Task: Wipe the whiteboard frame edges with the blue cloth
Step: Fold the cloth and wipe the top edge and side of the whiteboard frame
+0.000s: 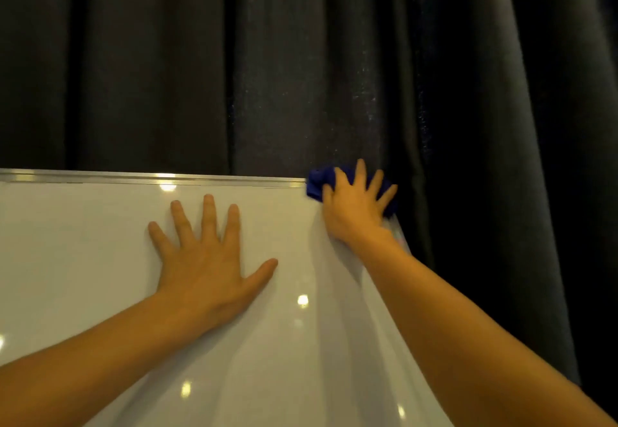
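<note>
Right now I am working the top right corner of the whiteboard (83, 259), where the silver top frame rail (150, 178) is ending. My right hand (354, 205) is pressing the blue cloth (317, 182) against that corner. The fingers are splayed and fairly straight over the bunched fabric, pushing rather than pinching, with the thumb lying at the cloth's left side. The cloth is sitting partly on the end of the rail and partly past the board's edge, in front of the dark curtain (267, 58) hanging behind.

My left hand (204, 259) is lying flat on the white surface below the rail, fingers spread wide and holding nothing. I am judging that it is bracing the board against the push.

So I am reading this as the corner step, with the top rail at its end and the right side of the frame coming up. That side is mostly hidden under my right forearm, so I cannot tell its condition. The next move is calling for turning the cloth around the corner and drawing it down the right edge, pressing evenly while the left hand is steadying the board.
</note>
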The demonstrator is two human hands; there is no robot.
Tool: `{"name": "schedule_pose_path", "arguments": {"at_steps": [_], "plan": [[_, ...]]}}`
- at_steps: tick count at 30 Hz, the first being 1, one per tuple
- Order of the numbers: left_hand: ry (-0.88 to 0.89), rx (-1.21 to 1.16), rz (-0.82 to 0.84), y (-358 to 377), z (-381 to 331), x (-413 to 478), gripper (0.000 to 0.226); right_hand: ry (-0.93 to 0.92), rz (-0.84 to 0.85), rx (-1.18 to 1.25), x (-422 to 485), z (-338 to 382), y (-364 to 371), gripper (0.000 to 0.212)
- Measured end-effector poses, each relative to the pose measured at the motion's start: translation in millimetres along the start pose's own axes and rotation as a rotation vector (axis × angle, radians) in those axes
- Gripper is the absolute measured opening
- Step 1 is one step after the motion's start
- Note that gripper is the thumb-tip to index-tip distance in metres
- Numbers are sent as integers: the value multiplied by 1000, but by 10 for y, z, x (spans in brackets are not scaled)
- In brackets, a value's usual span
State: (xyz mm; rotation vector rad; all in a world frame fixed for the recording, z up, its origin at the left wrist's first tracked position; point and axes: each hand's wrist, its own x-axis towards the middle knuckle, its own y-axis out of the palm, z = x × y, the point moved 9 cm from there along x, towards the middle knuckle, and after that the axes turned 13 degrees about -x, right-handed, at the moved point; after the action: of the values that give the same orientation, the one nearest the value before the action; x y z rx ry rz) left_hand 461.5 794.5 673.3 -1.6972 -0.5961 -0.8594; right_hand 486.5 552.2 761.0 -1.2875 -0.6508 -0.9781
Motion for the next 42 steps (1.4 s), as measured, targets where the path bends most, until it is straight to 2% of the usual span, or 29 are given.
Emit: {"name": "schedule_pose_path", "arguments": {"at_steps": [4,6,8,10,13,16,18,21,24,26,32,34,38,40,42], "plan": [[-124,21,-38,-15,-205,108,119,-433,-94,140,-316,815,-72,65],[-112,15,-37,-28,-181,116,119,-498,-130,85,-245,807,-94,67],[-73,2,-23,-17,-122,77,116,-401,-116,31,-18,508,-74,68],[-46,4,-5,30,-108,16,111,-201,-40,4,162,111,26,73],[-73,4,11,94,-165,-22,110,0,64,122,146,87,127,87],[-158,-11,12,138,-213,2,119,-46,47,201,55,558,83,89],[-174,4,9,140,-205,21,121,-99,-9,158,74,685,34,79],[-141,-8,30,130,-155,15,117,-91,-40,101,189,458,45,62],[-93,-24,29,123,-161,6,114,32,25,93,300,-30,96,59],[-80,-23,19,135,-234,14,112,36,20,84,305,-76,91,58],[-42,9,14,242,-515,113,110,-380,-96,77,-5,866,95,63],[-32,15,11,266,-490,122,112,-342,-106,56,135,623,101,61],[2,17,41,316,-480,81,112,-73,-38,54,405,-323,201,57],[15,14,39,325,-544,71,110,6,6,110,396,-402,263,59],[16,13,29,350,-624,74,107,-46,-2,146,295,-168,271,63]]}}
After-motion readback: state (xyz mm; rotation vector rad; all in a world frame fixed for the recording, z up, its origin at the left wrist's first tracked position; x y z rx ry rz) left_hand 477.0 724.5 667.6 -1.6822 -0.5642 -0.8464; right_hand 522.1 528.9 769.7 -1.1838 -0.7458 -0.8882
